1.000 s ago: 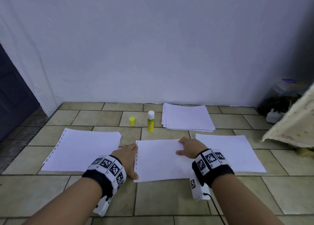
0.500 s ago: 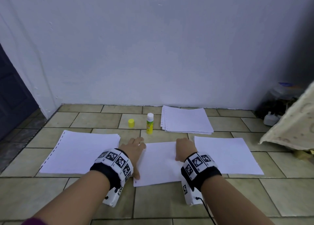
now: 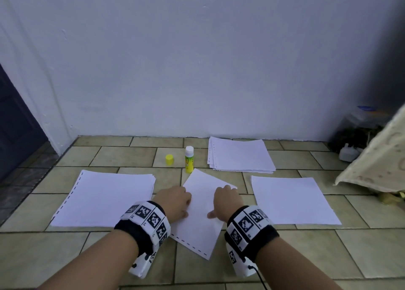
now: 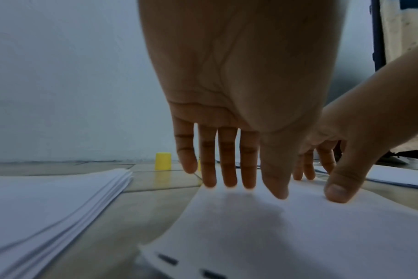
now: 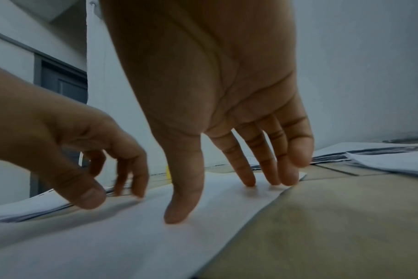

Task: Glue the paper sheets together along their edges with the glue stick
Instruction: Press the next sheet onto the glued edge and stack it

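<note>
Rotated since 0.5 s ago: centre sheet [image 3: 202, 213] now lies skewed on the floor [image 3: 306, 257], long axis near-left to far-right, punched edge nearest. Left hand [image 3: 175, 203] and right hand [image 3: 225, 202] press it, fingers straight, slightly spread. Glue stick [image 3: 189, 159] stands upright, uncapped, just beyond the sheet's far corner.

The glue stick [image 3: 189, 159] label is too small to read.

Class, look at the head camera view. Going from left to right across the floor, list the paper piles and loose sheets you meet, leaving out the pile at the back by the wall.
Left paper stack → tilted middle sheet under both hands → right sheet.
</note>
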A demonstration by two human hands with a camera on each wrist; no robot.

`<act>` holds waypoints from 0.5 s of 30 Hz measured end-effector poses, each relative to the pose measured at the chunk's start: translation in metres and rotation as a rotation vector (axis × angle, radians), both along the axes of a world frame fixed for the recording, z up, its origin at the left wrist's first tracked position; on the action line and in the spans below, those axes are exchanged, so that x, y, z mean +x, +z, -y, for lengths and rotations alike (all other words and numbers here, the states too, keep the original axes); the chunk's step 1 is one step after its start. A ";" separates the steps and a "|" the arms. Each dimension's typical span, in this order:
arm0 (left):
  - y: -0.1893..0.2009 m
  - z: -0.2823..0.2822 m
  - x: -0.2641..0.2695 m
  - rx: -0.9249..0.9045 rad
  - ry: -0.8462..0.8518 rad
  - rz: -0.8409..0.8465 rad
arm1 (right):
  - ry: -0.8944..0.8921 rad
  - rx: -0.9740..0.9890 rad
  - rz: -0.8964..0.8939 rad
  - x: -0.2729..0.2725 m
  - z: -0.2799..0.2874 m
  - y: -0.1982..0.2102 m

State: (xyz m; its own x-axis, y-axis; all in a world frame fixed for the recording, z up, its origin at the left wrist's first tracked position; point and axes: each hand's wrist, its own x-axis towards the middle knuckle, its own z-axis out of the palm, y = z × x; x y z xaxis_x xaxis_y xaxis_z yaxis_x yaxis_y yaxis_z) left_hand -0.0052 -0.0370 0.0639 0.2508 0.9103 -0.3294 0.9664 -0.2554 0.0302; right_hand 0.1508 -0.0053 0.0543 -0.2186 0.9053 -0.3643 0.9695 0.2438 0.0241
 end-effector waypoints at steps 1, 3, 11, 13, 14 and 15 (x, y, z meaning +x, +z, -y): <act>-0.002 0.000 -0.001 0.014 0.005 0.035 | -0.005 -0.005 0.001 -0.001 0.000 0.001; -0.006 0.001 -0.003 0.000 0.019 0.048 | 0.005 -0.013 0.025 -0.002 0.000 0.003; -0.013 0.005 -0.010 -0.028 0.049 0.144 | 0.082 -0.042 0.081 -0.002 0.003 0.013; -0.014 0.005 -0.012 -0.026 0.062 0.160 | 0.080 -0.055 0.080 -0.003 0.003 0.014; -0.014 0.005 -0.011 -0.029 0.067 0.163 | 0.079 -0.060 0.081 -0.004 0.003 0.015; -0.014 0.005 -0.011 -0.039 0.072 0.163 | 0.080 -0.060 0.080 -0.005 0.003 0.015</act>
